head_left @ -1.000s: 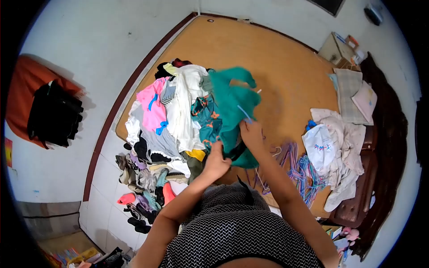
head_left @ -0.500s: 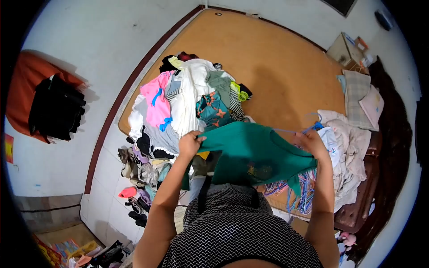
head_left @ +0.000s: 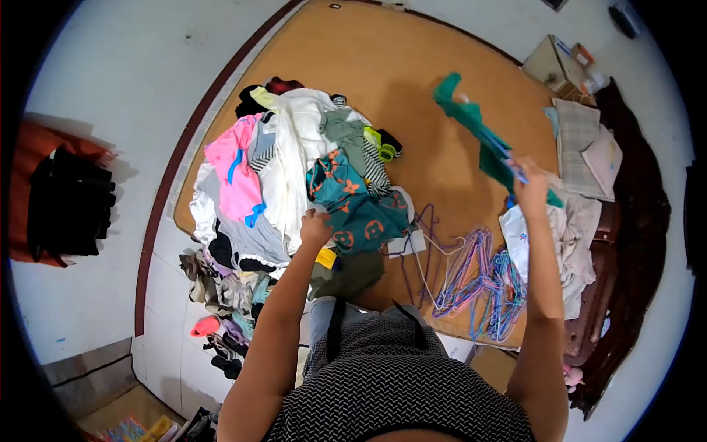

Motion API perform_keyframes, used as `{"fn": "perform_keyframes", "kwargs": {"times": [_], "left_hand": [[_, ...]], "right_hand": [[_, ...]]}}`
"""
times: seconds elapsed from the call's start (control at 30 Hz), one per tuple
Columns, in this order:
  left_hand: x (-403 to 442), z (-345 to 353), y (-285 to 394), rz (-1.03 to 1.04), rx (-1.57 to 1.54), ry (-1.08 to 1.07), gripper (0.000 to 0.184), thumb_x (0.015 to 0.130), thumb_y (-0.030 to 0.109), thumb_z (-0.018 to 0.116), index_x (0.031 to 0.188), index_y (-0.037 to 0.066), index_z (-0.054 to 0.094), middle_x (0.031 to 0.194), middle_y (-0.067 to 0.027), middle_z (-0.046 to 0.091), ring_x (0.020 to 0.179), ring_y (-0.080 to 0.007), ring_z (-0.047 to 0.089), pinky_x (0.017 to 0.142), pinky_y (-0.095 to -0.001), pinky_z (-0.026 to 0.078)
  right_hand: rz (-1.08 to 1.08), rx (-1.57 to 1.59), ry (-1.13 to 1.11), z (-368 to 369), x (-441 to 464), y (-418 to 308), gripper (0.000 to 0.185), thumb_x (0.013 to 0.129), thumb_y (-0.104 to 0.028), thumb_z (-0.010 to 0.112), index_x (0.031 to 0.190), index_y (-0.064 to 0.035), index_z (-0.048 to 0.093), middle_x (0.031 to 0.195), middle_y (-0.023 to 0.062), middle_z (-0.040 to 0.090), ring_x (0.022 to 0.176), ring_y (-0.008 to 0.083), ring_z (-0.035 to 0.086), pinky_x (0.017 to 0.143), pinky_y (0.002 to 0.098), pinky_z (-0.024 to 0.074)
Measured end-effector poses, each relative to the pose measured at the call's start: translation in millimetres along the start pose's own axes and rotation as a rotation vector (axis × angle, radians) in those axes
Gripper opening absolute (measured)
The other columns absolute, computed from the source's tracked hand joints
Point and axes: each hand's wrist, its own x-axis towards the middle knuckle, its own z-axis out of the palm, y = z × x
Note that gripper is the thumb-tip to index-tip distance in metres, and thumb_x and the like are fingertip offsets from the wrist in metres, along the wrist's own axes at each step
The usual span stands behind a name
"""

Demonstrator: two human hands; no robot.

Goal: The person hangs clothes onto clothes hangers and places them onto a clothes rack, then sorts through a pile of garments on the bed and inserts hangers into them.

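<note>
My right hand [head_left: 530,180] is closed on a blue-purple clothes hanger [head_left: 501,146] and holds it out over the bed on the right. A green shirt [head_left: 471,118] hangs from that hanger, swung out and seen nearly edge-on. My left hand [head_left: 317,227] is at the near side of the clothes pile, its fingers a little bent and apart. It lies at the left edge of a teal garment with orange patterns [head_left: 368,221], against white cloth [head_left: 294,162]; whether it touches them is hard to tell. A dark olive garment [head_left: 350,276] lies just below.
Several loose hangers [head_left: 471,276] lie at the bed's near right. The pile also has a pink garment [head_left: 237,166]. Socks [head_left: 228,287] lie left of the bed edge. Pillows [head_left: 582,136] and pale cloth [head_left: 578,239] line the right side of the tan mattress [head_left: 412,66].
My left hand has let go of the green shirt and moved down-left to the pile. My right hand has carried the shirt on its hanger up, away from my body, uncovering the hangers and teal garment.
</note>
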Motion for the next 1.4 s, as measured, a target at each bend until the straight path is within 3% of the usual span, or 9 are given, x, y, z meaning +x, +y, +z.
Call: {"fn": "perform_keyframes", "kwargs": {"times": [0.27, 0.47, 0.53, 0.67, 0.73, 0.9, 1.1, 1.17, 1.4], "left_hand": [[51.6, 80.6, -26.8, 0.025, 0.155, 0.010, 0.044, 0.072, 0.031, 0.069, 0.111, 0.013, 0.063, 0.136, -0.0177, 0.040, 0.123, -0.0346, 0.036, 0.097, -0.0416, 0.039], [14.4, 38.3, 31.6, -0.040, -1.025, -0.391, 0.033, 0.091, 0.029, 0.051, 0.112, 0.007, 0.062, 0.112, -0.0065, 0.060, 0.105, -0.0182, 0.053, 0.095, -0.0343, 0.039], [-14.2, 17.9, 67.5, 0.238, -1.155, -0.479, 0.031, 0.094, 0.026, 0.049, 0.112, 0.005, 0.061, 0.114, -0.0069, 0.059, 0.108, -0.0175, 0.050, 0.095, -0.0332, 0.038], [-72.6, -9.7, 126.8, 0.434, -1.113, -0.779, 0.027, 0.093, 0.023, 0.051, 0.110, 0.004, 0.062, 0.117, -0.0095, 0.056, 0.112, -0.0226, 0.049, 0.097, -0.0329, 0.034], [-75.3, -4.7, 134.7, 0.669, -0.691, -0.584, 0.026, 0.088, 0.023, 0.058, 0.109, 0.010, 0.064, 0.129, -0.0128, 0.047, 0.119, -0.0302, 0.043, 0.099, -0.0409, 0.032], [-17.5, 51.8, 65.1, 0.171, 0.230, -0.151, 0.037, 0.073, 0.028, 0.066, 0.110, 0.023, 0.065, 0.135, -0.0135, 0.043, 0.131, -0.0342, 0.026, 0.104, -0.0577, 0.021], [6.7, 58.9, 34.5, 0.000, 0.050, -0.501, 0.035, 0.082, 0.032, 0.060, 0.111, 0.014, 0.064, 0.133, -0.0148, 0.044, 0.128, -0.0262, 0.033, 0.104, -0.0524, 0.025], [-17.2, 27.0, 72.2, -0.019, -0.856, -0.578, 0.035, 0.090, 0.032, 0.053, 0.112, 0.006, 0.063, 0.125, -0.0100, 0.051, 0.119, -0.0181, 0.043, 0.100, -0.0405, 0.032], [-134.4, -71.7, 151.5, 0.601, -1.019, -1.195, 0.044, 0.090, 0.042, 0.052, 0.104, 0.003, 0.066, 0.111, -0.0087, 0.059, 0.108, -0.0209, 0.051, 0.096, -0.0340, 0.034]], "right_hand": [[0.099, 0.123, -0.785, 171.0, -112.0, -9.7, 0.032, 0.077, -0.022, 0.061, 0.108, -0.0109, 0.062, 0.097, 0.0153, 0.058, 0.095, 0.0336, 0.054, 0.082, 0.0428, 0.0435], [0.362, 0.479, -0.846, 205.8, -181.3, -94.4, 0.033, 0.085, -0.033, 0.060, 0.103, -0.0064, 0.065, 0.092, 0.0121, 0.060, 0.090, 0.0263, 0.056, 0.077, 0.0360, 0.0445], [1.020, 0.979, -1.032, 223.0, -197.7, -105.1, 0.055, 0.085, -0.051, 0.056, 0.114, -0.0047, 0.058, 0.111, 0.0131, 0.056, 0.103, 0.0312, 0.053, 0.086, 0.0406, 0.0439], [1.622, 1.884, -0.720, 276.0, -245.5, -105.4, 0.061, 0.086, -0.056, 0.051, 0.113, -0.0018, 0.057, 0.105, 0.0104, 0.058, 0.099, 0.0295, 0.054, 0.085, 0.0429, 0.0451], [0.955, 2.287, -0.805, 228.8, -195.3, -121.3, 0.055, 0.087, -0.052, 0.052, 0.113, -0.0033, 0.055, 0.101, 0.0100, 0.059, 0.095, 0.0268, 0.056, 0.083, 0.0434, 0.0481], [1.620, 1.783, -0.580, 233.2, -185.8, -135.0, 0.036, 0.090, -0.036, 0.055, 0.109, -0.0056, 0.055, 0.098, 0.0101, 0.061, 0.087, 0.0237, 0.060, 0.075, 0.0395, 0.0520], [1.643, 1.815, -0.592, 212.1, -221.8, -125.2, 0.039, 0.091, -0.034, 0.053, 0.116, -0.0038, 0.051, 0.096, 0.0103, 0.060, 0.080, 0.0218, 0.060, 0.070, 0.0366, 0.0543], [1.704, 1.766, -0.557, 214.1, -229.8, -119.9, 0.040, 0.092, -0.035, 0.051, 0.117, -0.0039, 0.049, 0.096, 0.0107, 0.060, 0.080, 0.0217, 0.061, 0.069, 0.0364, 0.0545], [1.516, 2.043, -0.111, 269.6, -256.9, -67.7, 0.046, 0.095, -0.041, 0.040, 0.122, -0.0055, 0.046, 0.110, 0.0113, 0.057, 0.095, 0.0235, 0.057, 0.083, 0.0415, 0.0480]]}}
